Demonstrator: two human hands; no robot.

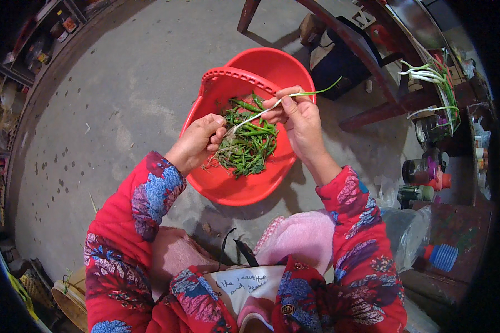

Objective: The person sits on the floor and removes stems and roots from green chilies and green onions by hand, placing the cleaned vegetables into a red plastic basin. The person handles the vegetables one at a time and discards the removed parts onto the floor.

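A single green onion (pixel 260 112) stretches between my two hands over a red plastic basket (pixel 250 195). My right hand (pixel 298 114) pinches its stalk between thumb and fingers, and the green leaf end points up to the right. At the root end, my left hand (pixel 204 135) has its fingertips closed on the fine roots (pixel 231 135). Below the hands, green chili peppers (pixel 258 131) lie in the basket among leafy trimmings (pixel 254 164) and stringy roots. The basket's arched handle (pixel 237 74) stands up across its middle.
To the right, a bunch of green onions (pixel 425 74) rests on a raised surface beside a dark red wooden frame (pixel 371 62). Several jars (pixel 414 170) stand below it. A clear plastic bag (pixel 408 233) lies by my right arm. Shelves with bottles (pixel 66 21) line the left.
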